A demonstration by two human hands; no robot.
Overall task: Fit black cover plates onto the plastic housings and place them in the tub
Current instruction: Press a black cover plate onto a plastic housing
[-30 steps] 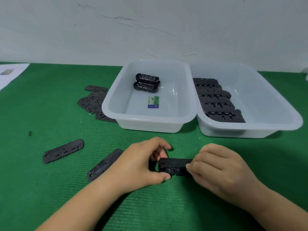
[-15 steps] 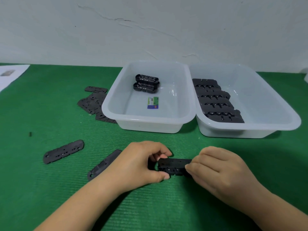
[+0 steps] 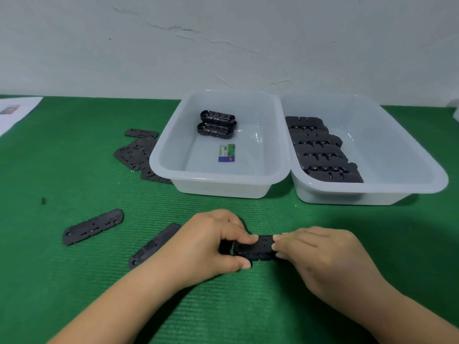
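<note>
- Pinching the left end of the housing [image 3: 258, 248] with the left hand [image 3: 213, 240], thumb underneath near the front edge, fingertips on top.
- Gripping the right end with the right hand [image 3: 320, 256], fingers [image 3: 282, 238] curled over the cover [image 3: 264, 242].
- Resting on the mat [image 3: 74, 281] just in front of the left tub [image 3: 218, 180], well short of its rim.
- Sliding both sets of fingertips further inward across the top than a second ago, leaving less of the black surface showing between them.
- Pressing the cover down, apparently; seating not confirmable, the seam being hidden under the fingers.
- Waiting left of the left tub: a pile of plates [image 3: 139, 155]; two loose plates [image 3: 93, 225] lying further forward, left of the hands.
- Sitting inside the left tub, toward its back: two housings [image 3: 216, 124]; in the right tub [image 3: 372, 187] beside it, a row of black parts [image 3: 320, 150].
- Coming next, most likely: checking the fit, then lifting over the rim.
</note>
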